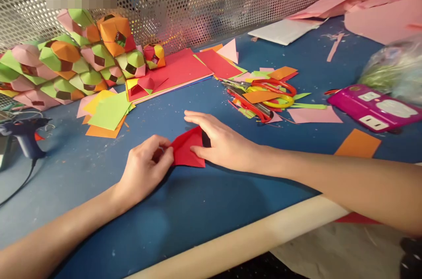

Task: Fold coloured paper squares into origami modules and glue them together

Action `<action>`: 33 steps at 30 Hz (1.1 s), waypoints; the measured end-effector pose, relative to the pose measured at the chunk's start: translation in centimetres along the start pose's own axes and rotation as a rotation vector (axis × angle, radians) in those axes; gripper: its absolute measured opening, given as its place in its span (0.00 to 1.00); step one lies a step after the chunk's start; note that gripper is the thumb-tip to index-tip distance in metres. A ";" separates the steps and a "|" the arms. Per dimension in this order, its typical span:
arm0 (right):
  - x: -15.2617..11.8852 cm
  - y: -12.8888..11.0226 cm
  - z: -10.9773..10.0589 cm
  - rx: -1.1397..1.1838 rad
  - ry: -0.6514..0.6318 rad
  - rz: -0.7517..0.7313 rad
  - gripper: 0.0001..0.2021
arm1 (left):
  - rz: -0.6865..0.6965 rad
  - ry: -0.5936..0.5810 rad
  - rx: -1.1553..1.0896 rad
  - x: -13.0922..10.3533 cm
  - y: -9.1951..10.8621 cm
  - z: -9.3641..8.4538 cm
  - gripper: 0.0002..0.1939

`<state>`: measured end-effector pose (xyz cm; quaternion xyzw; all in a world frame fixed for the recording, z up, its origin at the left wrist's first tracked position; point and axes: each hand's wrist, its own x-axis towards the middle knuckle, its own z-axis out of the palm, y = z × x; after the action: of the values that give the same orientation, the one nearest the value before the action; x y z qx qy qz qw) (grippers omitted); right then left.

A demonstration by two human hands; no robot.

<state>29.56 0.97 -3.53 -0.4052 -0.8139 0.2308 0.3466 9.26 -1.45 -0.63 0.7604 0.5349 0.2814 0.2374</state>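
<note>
A small folded piece of red paper (188, 149) lies on the blue table between my hands. My left hand (147, 160) pinches its left corner between thumb and fingers. Over its right side rests my right hand (219, 140), fingers stretched out and apart, the thumb lying on the paper and the fingers beyond its upper edge. Part of the sheet is hidden under the right hand. Just beyond, a stack of green, yellow and orange paper squares (108, 110) lies to the left.
Folded paper modules (66, 57) are piled against the perforated metal screen (174, 2). Scissors (263, 99) lie among paper scraps. A glue gun (28, 136) stands at left, a purple case (376, 107) at right. A pale rounded edge (250, 235) borders the table's front.
</note>
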 end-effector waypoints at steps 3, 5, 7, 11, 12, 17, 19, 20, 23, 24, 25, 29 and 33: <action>0.3 0.0 -0.1 0.088 0.096 0.098 0.33 | -0.169 0.013 -0.290 0.2 0.1 -0.3 0.04; 0.6 0.2 -0.2 0.243 0.125 0.200 0.33 | -0.247 -0.018 -0.533 0.3 0.1 -0.2 0.05; 0.8 0.5 -0.3 0.428 0.084 0.285 0.29 | -0.305 -0.086 -0.712 0.3 0.2 -0.1 0.05; 1.0 0.7 -0.4 0.575 -0.017 0.313 0.22 | -0.324 -0.099 -0.696 0.7 -0.2 0.1 0.07; 1.0 0.6 -0.5 0.567 -0.022 0.295 0.22 | -0.306 -0.064 -0.630 0.8 -0.3 0.1 0.09; 0.8 0.2 -0.8 0.459 -0.004 0.212 0.24 | -0.180 0.050 -0.278 1.4 -1.5 -0.1 0.09; 0.8 0.2 -0.8 0.428 0.001 0.209 0.27 | -0.120 0.048 -0.190 1.5 -1.9 -0.2 0.06; 0.8 0.3 -0.7 0.407 -0.003 0.210 0.28 | -0.098 0.045 -0.143 1.5 -2.0 -0.2 0.05; 0.6 0.6 -0.6 0.278 -0.026 0.173 0.30 | -0.071 0.037 0.011 1.7 -2.3 -0.5 0.02; 0.5 0.7 -0.6 0.223 -0.031 0.140 0.30 | -0.069 0.028 0.050 1.8 -2.4 -0.6 0.01; 0.4 0.7 -0.6 0.173 -0.035 0.097 0.29 | -0.067 0.014 0.078 1.8 -2.4 -0.7 0.02; 0.0 0.7 -0.6 0.043 -0.064 -0.063 0.29 | -0.046 -0.043 0.118 2.0 -2.6 -0.9 0.03; -0.1 0.7 -0.3 -0.015 -0.099 -0.139 0.27 | -0.011 -0.053 0.118 1.9 -2.8 -0.8 0.05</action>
<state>30.15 1.36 -3.84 -0.3384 -0.8578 0.2199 0.3183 7.32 1.24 -1.51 0.7773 0.5483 0.2279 0.2078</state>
